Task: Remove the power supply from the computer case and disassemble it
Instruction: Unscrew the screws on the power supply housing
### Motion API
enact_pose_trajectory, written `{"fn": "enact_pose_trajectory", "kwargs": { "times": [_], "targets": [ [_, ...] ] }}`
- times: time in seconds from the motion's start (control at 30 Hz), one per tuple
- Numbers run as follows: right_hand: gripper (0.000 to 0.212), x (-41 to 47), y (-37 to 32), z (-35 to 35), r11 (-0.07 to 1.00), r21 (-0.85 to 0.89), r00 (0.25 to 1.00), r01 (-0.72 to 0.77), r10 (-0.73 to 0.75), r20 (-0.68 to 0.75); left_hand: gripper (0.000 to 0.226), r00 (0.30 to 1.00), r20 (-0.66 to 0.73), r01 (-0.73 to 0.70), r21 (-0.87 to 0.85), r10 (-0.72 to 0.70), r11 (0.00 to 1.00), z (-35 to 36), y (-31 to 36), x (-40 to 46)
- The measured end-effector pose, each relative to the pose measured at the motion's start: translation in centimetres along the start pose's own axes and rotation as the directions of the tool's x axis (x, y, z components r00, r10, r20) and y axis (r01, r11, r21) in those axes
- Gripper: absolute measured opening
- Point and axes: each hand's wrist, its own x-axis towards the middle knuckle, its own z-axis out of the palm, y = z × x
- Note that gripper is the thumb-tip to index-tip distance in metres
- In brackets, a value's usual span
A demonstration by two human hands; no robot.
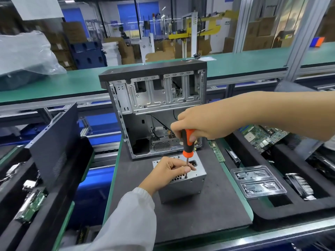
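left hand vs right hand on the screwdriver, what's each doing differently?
The right hand grips the screwdriver by its orange-and-black handle, up high; the left hand pinches the bare metal shaft low down, resting on the power supply. The right arm is bare; the left wears a white sleeve. Both hold the same upright tool.

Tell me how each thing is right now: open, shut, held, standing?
Grey metal power supply box: out of the case, standing on the dark mat.
Black computer case: upright, side open.
Orange and black screwdriver: vertical, tip on the box's top.
Right hand: grips the handle.
Left hand: fingers pinch the shaft.
Clear plastic tray: lying flat.
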Motion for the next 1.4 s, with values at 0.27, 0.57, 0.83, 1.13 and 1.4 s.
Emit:
{"fn": "enact_pose_trajectory", "kwargs": {
  "times": [0.27, 0.57, 0.83, 1.13, 1.4],
  "targets": [
    [0.072, -0.2, 0.0, -1.0, 0.968, 0.069, 0.970, -0.240, 0.236, 0.054, 0.010, 0.999, -0.033, 0.010, 0.037, -0.009, 0.999, 0.0, -0.1, 0.1],
    [0.012, -0.4, -0.3, 0.0, 0.993, -0.090, 0.997, -0.082, 0.082, -0.006, 0.013, 1.000, 0.016, 0.024, -0.058, -0.023, 0.998, -0.2, 0.4, 0.0],
    [0.052, -0.6, -1.0, -0.6, 1.000, 0.022, 0.998, -0.013, 0.011, 0.060, 0.009, 0.999, -0.040, 0.022, 0.006, -0.022, 1.000, -0.1, 0.1, 0.2],
    [0.032, 0.4, -1.1, 0.0, 0.972, -0.185, 0.987, -0.148, 0.132, -0.094, 0.010, 0.999, -0.035, 0.013, -0.026, -0.014, 1.000, 0.1, 0.0, 0.2],
    [0.051, 0.2, -1.3, -0.4, 0.999, 0.030, 0.999, -0.028, 0.029, -0.030, 0.010, 0.999, -0.054, -0.004, -0.020, 0.003, 1.000, 0.1, 0.1, 0.0]
  ]
}}
